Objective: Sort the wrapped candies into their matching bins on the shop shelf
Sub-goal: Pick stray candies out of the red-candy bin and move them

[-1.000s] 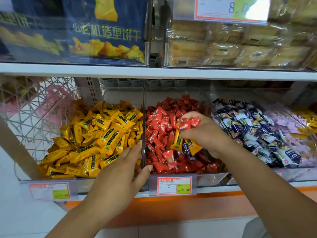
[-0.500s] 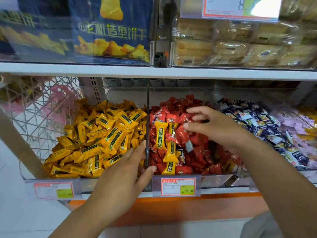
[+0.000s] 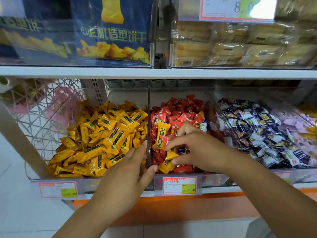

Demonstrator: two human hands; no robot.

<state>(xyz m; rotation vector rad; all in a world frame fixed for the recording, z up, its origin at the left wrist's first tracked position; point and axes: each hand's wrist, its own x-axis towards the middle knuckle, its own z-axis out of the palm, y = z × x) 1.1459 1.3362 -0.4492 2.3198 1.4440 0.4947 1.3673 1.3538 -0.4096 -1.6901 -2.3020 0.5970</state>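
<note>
Stray yellow candies (image 3: 161, 134) in the red bin (image 3: 211, 179) look light and slippery, so pinch mid-body like the right hand (image 3: 202, 148) does; left hand (image 3: 123, 170) rests straight-fingered at the divider (image 3: 148, 117).

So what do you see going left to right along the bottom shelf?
Wire basket → yellow candies → red candies → dark blue candies → purple candies.

Yellow candies (image 3: 103, 140) fill the left bin (image 3: 51, 177). Red candies (image 3: 180, 109) fill the middle bin (image 3: 212, 180), with stray yellow ones (image 3: 161, 134) lying on top near its front. Navy-and-white candies (image 3: 257, 131) fill the right bin (image 3: 305, 176).
</note>
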